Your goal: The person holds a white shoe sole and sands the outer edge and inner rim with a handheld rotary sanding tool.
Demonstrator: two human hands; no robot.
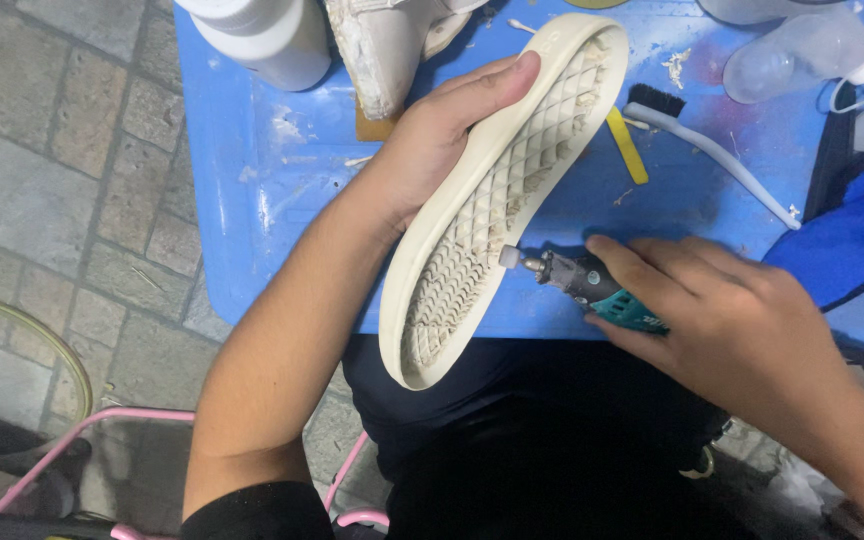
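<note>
Two hands busy: left hand [432, 140] grips sole [497, 190]; right hand [727, 320] pinches rotary tool [582, 280] against it.

On my blue tabletop [252, 200]: white brush w/ black bristles [712, 150], yellow strip [628, 146], clear squeeze bottle [802, 55], white jar [267, 35].

The left hand [442, 135] reaches up from the lower left of the frame, forearm bare, fingers curled in a grip with the thumb stretched long. The right hand [722, 310] enters from the lower right, fingers closed, pointing left.
</note>
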